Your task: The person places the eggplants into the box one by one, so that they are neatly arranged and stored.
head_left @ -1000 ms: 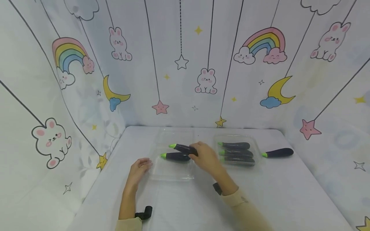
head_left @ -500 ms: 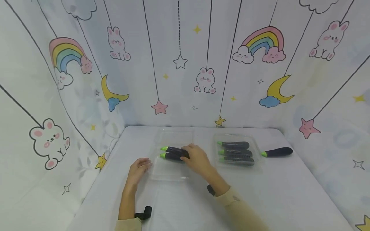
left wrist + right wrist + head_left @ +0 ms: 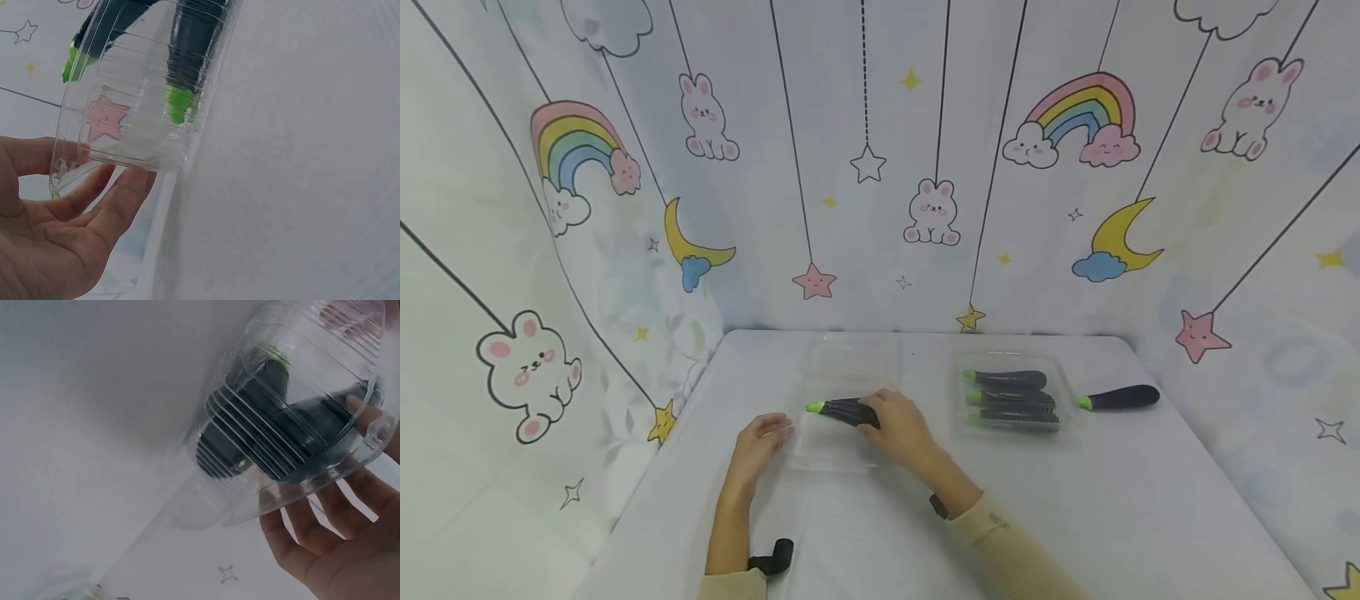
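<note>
My right hand grips the thick end of a dark eggplant with a bright green tip, low in a clear plastic clamshell box. A second eggplant shows through the box wall in the left wrist view; from the head it is mostly covered by the gripped one. In the right wrist view a fingertip touches the dark end, while other fingers show outside the clear wall. My left hand touches the left end of the box with loosely bent fingers.
Another clear box on the right contains several eggplants, partly seen through its ribbed plastic. One loose eggplant lies on the white table to the right of it. A patterned curtain rises behind the table.
My right hand has carried the eggplant left, then down towards me, so it now overlaps the other eggplant in the box. The left hand has stayed at the box's end.
</note>
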Tool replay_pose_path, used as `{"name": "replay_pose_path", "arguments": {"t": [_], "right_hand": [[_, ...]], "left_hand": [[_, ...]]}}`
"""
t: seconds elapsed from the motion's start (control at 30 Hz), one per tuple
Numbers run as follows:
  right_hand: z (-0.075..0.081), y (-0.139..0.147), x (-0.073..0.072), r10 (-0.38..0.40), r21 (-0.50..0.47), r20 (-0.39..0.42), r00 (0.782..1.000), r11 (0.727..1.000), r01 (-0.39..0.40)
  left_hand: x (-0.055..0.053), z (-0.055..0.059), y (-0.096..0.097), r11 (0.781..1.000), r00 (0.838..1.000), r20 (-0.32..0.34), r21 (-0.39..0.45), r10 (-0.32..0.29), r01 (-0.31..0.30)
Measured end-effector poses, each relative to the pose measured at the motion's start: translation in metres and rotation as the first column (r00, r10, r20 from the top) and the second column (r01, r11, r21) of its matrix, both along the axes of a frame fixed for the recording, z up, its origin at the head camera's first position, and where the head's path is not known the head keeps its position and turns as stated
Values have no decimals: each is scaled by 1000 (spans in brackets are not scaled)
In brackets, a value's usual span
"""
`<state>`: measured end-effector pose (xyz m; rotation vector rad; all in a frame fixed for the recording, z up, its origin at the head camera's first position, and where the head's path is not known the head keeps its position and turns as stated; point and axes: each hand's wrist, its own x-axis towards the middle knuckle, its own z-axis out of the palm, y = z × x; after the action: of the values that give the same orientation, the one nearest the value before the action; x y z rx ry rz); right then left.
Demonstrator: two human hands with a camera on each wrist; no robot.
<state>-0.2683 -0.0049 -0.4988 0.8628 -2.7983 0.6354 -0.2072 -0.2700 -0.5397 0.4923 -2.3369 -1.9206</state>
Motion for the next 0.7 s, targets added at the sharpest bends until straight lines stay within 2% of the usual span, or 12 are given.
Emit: {"name": "replay_pose_path", "arguments": {"t": [0.27,0.7], "right_hand": [[-12,-3,-3,2,-27,-51,999,1000,-4],[-25,-8,-11,-26,45,-110,994,998,31]], "left_hand": [[0,-1,0,1000,1000,0,-4,1,-1],[1,-1,0,1000,1000,-4,-6,-12,12]]}}
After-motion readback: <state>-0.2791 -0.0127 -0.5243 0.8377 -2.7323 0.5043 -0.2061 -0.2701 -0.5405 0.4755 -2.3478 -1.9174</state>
